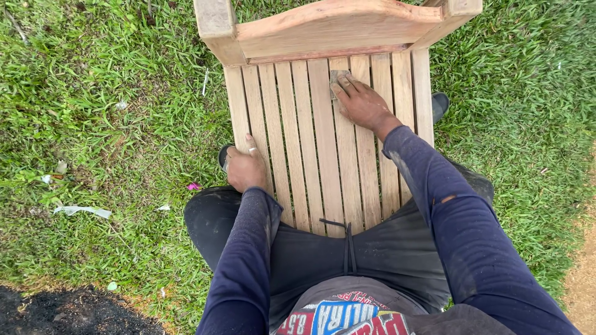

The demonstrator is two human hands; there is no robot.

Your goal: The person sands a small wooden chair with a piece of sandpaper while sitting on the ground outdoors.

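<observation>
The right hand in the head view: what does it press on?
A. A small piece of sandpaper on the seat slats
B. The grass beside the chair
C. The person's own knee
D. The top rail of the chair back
A: the right hand lies flat on a small grey piece of sandpaper on the wooden seat slats, while the left hand grips the seat's left edge.
</observation>
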